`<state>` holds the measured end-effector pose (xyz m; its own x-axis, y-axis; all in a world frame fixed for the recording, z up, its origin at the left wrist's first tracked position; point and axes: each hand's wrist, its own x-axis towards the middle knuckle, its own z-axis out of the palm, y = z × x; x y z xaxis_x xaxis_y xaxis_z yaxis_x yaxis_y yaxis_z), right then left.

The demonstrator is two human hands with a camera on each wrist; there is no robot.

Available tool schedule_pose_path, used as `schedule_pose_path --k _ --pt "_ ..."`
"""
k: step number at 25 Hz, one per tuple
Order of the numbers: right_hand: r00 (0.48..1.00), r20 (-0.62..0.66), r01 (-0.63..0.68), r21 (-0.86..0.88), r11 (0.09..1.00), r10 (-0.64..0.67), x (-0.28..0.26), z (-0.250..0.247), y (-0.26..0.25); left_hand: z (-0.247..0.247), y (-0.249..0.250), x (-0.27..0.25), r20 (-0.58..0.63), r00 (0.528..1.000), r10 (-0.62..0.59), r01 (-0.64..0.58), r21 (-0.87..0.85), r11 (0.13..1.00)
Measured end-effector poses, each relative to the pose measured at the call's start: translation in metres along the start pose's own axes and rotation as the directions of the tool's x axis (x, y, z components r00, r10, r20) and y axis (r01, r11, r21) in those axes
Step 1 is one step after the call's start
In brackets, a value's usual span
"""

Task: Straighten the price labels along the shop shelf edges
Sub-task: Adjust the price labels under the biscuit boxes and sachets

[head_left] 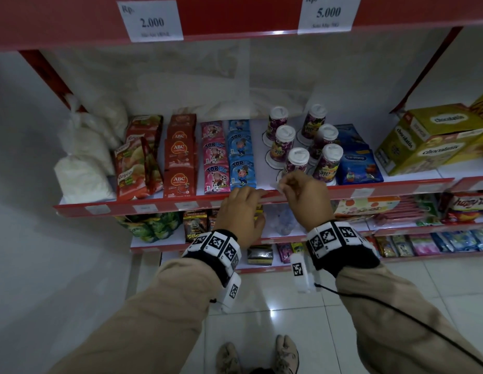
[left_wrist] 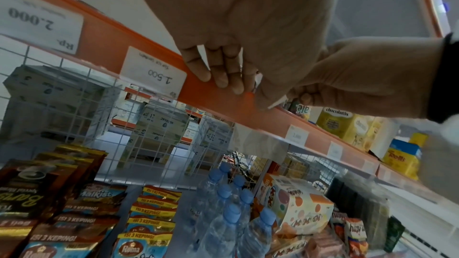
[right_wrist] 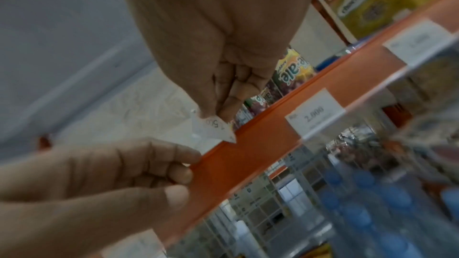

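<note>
The left hand [head_left: 241,209] rests on the red shelf edge [head_left: 383,188], its straight fingers [left_wrist: 218,77] laid flat against the front strip and the thumb tucked beneath it. The right hand [head_left: 302,195] hovers just beside it, a little above the edge, with thumb and fingertips [right_wrist: 223,109] pinching a small white price label [right_wrist: 214,128]. The slip is out of the strip and held at a tilt, one corner pointing down toward the top of the edge; part of a printed number ending in "500" shows on it in the right wrist view. The two hands are close but do not appear to touch.

Just to the left of the left hand's fingers, a label reading "1.500" [left_wrist: 154,74] sits in the strip, and farther left a larger one reading "2.000" [left_wrist: 39,23]. To the right of the right hand, another "2.000" label [right_wrist: 315,114] sits in the same strip, with more labels beyond it too blurred to read.

Behind the right hand stand purple drink cups with white lids [head_left: 297,160]; behind the left hand lie blue sachets [head_left: 241,171] and pink sachets [head_left: 216,178]. Below both hands, on the lower shelf, are water bottles with blue caps [left_wrist: 231,213]. Both wrists wear black bands with square printed markers [head_left: 332,237].
</note>
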<state>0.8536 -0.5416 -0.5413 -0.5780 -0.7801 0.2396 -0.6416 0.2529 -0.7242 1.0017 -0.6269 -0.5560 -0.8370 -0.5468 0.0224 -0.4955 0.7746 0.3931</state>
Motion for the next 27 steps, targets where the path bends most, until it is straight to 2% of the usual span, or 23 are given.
schedule_pose_path --k 1,3,5,7,11,15,19,23,27 --pt "0.996 -0.041 -0.075 0.138 0.988 0.081 0.0 0.001 -0.002 0.0 0.0 0.001 -0.023 1.0 -0.007 0.006 -0.056 0.998" --pt "0.971 -0.032 -0.207 0.396 0.895 0.239 -0.003 0.005 -0.007 0.0 -0.001 0.001 -0.061 0.998 -0.024 0.017 -0.126 0.992" --pt "0.943 0.044 -0.304 0.521 0.798 0.33 -0.009 0.01 -0.011 0.0 -0.001 0.002 -0.079 0.996 -0.033 0.02 -0.156 0.988" --pt "0.927 0.128 -0.36 0.576 0.734 0.354 -0.016 0.015 -0.014 0.001 -0.001 0.002 -0.101 0.994 -0.048 0.028 -0.191 0.981" --pt "0.94 0.154 -0.335 0.581 0.742 0.304 -0.024 0.02 -0.013 0.002 -0.002 0.005 -0.124 0.986 -0.108 0.077 -0.23 0.97" --pt "0.967 0.059 -0.248 0.442 0.862 0.248 -0.024 0.011 -0.002 0.001 -0.001 0.004 -0.13 0.987 -0.09 0.064 -0.192 0.979" --pt "0.979 0.113 -0.199 0.33 0.923 0.171 -0.019 0.004 0.005 0.0 -0.001 0.004 -0.12 0.989 -0.083 0.063 -0.162 0.985" --pt "0.97 0.19 -0.202 0.282 0.938 0.152 -0.015 0.005 0.001 -0.002 -0.003 0.002 -0.12 0.99 -0.077 0.058 -0.155 0.986" --pt "0.967 0.185 -0.236 0.379 0.895 0.177 -0.013 0.005 -0.001 -0.001 -0.007 0.003 -0.122 0.989 -0.079 0.058 -0.17 0.984"
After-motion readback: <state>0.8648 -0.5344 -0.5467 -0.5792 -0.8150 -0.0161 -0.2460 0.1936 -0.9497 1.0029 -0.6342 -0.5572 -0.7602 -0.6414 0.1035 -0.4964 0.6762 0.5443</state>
